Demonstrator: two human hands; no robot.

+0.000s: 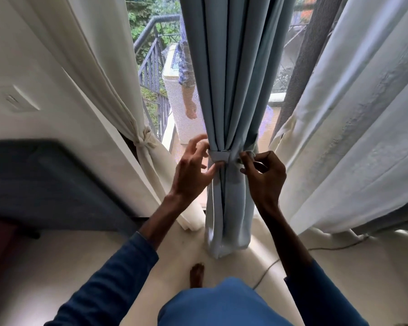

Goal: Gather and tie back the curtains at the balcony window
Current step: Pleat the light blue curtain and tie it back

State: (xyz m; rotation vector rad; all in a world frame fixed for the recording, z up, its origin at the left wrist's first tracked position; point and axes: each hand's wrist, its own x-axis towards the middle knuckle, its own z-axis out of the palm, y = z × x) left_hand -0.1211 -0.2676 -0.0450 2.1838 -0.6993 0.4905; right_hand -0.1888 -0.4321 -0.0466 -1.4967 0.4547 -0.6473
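A light blue curtain [231,74] hangs gathered in the middle of the window, cinched by a blue tie band [219,156] at waist height. My left hand [191,170] is at the band's left side, fingers spread, with the thumb touching the band from below. My right hand [264,172] pinches the band's free end [249,154] at the curtain's right side. A cream curtain [99,74] on the left is tied back with a knot [145,138]. A white curtain [363,114] hangs loose on the right.
A dark headboard or furniture edge [52,180] stands at the left. A thin cable [269,267] runs across the pale floor on the right. My bare foot [196,274] is below the curtain. Beyond the glass are a balcony railing [151,64] and another person's arm [190,100].
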